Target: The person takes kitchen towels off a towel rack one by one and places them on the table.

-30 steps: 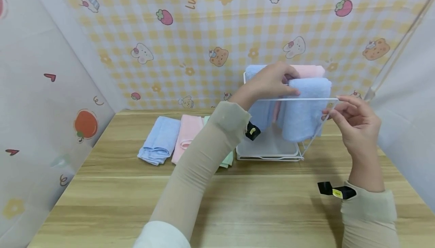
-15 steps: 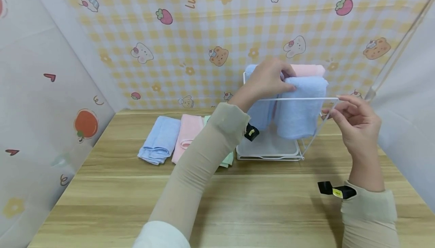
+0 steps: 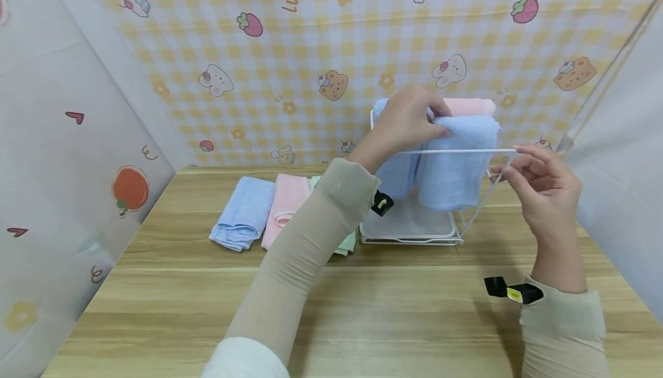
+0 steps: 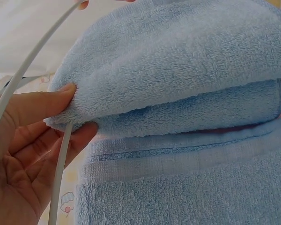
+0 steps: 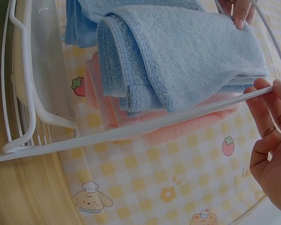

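A light blue towel hangs folded over a rail of the white wire rack. My left hand pinches its upper left edge; in the left wrist view the thumb and fingertips grip the towel right at a thin white bar. My right hand holds the rack's upper right corner, thumb and fingers pinching the wire in the right wrist view. Behind the held towel, another blue towel and a pink towel hang on the rack.
On the wooden table, left of the rack, lie a folded blue towel, a folded pink towel and a green towel, partly hidden by my left sleeve. A pale tray forms the rack's base. A checkered cloth stands behind.
The held blue towel has shifted left and slightly up along the rack, with my left hand moving a little left too. My right hand has stayed on the rack's corner.
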